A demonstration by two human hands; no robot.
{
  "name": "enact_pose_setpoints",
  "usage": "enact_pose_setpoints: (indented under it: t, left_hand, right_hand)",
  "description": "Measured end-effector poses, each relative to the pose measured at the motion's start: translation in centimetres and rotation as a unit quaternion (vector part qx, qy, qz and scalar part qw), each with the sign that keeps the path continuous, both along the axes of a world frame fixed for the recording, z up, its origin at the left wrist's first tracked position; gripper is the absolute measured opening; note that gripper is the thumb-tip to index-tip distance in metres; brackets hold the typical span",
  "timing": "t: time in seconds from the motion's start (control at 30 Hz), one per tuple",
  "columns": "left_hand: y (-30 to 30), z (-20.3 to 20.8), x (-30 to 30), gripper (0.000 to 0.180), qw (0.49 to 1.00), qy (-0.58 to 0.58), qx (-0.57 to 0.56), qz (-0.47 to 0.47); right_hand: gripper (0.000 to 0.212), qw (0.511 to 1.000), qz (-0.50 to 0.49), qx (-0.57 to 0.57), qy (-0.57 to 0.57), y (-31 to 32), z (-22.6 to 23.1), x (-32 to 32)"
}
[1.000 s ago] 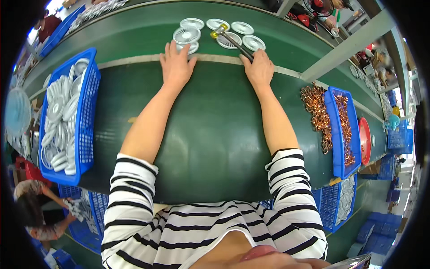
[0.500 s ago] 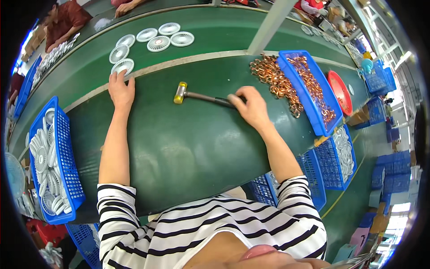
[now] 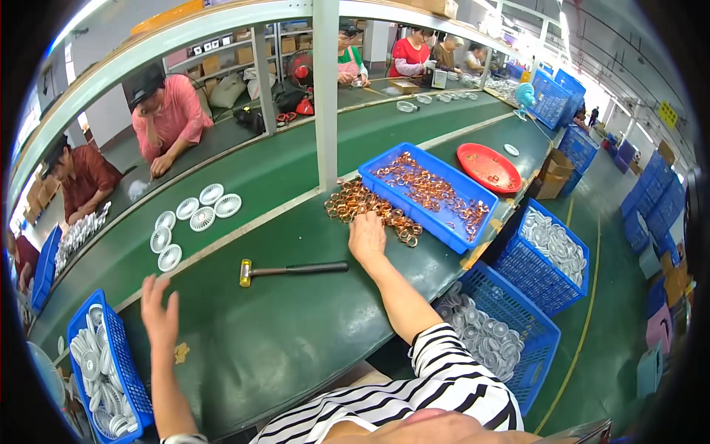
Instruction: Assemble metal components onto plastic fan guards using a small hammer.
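The green work surface (image 3: 296, 333) carries several containers. Near its right end, on the far side, a shallow blue plastic tray (image 3: 436, 222) sits at an angle and holds a thin scatter of copper wire coils. A loose heap of the same copper coils (image 3: 362, 203) lies on the surface just beside the tray's left edge. The right hand (image 3: 367, 238) rests flat, fingers extended and together, at the near rim of this heap, fingertips touching the coils; it grips nothing.

Beyond the tray, toward the right end of the surface, stands a round red plastic dish (image 3: 488, 167); its contents cannot be made out.

A hammer with a yellow head and black handle (image 3: 292, 270) lies flat mid-surface, handle end just beside the right hand, not held.

The left hand (image 3: 159, 311) hovers open over the near left part of the surface, fingers spread, holding nothing. Just to its left, at the near left corner, a blue plastic mesh basket (image 3: 122, 370) holds stacked white round fan grilles. Five more white round grilles (image 3: 192, 218) lie loose on the green belt strip beyond the surface's far edge.

Below the right end, two blue mesh crates (image 3: 532, 325) hold grey round metal parts; one stands nearer, one farther.
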State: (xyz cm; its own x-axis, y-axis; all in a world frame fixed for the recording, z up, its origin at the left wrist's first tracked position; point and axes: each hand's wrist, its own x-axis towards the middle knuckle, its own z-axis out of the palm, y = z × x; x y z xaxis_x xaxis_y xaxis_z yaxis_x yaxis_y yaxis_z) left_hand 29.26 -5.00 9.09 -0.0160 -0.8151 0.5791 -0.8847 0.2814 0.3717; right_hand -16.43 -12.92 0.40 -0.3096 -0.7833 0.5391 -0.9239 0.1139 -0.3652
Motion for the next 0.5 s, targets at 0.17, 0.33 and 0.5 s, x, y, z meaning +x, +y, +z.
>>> enact_pose_setpoints:
  t: [0.17,0.33,0.5]
  left_hand:
    - [6.8,6.0,10.7,0.037,0.974,-0.155,-0.104,0.129]
    - [10.6,5.6,25.3,0.062,0.879,-0.252,0.032,0.403]
    - [13.5,2.2,26.2,0.078,0.865,-0.106,0.312,0.380]
  right_hand:
    - [0.021,0.993,0.076,0.069,-0.054,-0.1,1.4,2.2]
    - [0.020,0.993,0.064,0.056,-0.083,-1.0,0.7,1.8]
    - [0.023,0.988,0.010,0.084,-0.129,-1.7,0.6,0.9]
